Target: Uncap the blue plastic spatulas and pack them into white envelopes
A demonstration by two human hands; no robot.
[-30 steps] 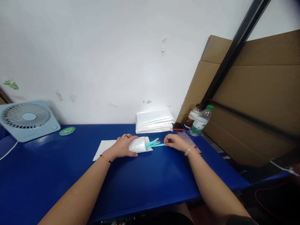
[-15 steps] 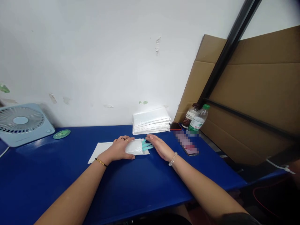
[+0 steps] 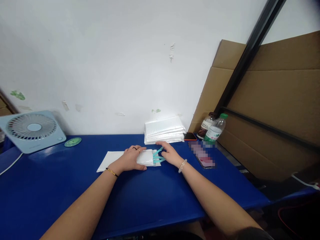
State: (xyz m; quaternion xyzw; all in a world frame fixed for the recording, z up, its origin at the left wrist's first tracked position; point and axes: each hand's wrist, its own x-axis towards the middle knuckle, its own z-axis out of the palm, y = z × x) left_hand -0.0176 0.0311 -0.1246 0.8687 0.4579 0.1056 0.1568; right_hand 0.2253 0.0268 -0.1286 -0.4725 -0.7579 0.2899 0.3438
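Observation:
A small white bubble-wrap pouch (image 3: 146, 157) lies on a longer white bubble mailer (image 3: 110, 158), flat on the blue table. Thin teal strips (image 3: 157, 156) stick out of the pouch's right end. My left hand (image 3: 131, 159) spans the pouch from above, fingers along its far edge and thumb along its near edge, holding it down. My right hand (image 3: 170, 156) is beside the strips, index finger stretched out and thumb apart, its fingertips close to or touching them; exact contact is unclear.
A stack of white bubble mailers (image 3: 163, 131) rests against the wall. To its right are a phone (image 3: 190, 137), two bottles (image 3: 215, 128) and a partly blurred flat item (image 3: 203, 155). A pale blue fan (image 3: 35, 130) and green disc (image 3: 73, 142) stand left. Cardboard (image 3: 280, 100) lines the right side.
The view has shifted slightly left. My right hand's fingers have spread and bent around the teal strips' ends. My left hand keeps its place on the pouch.

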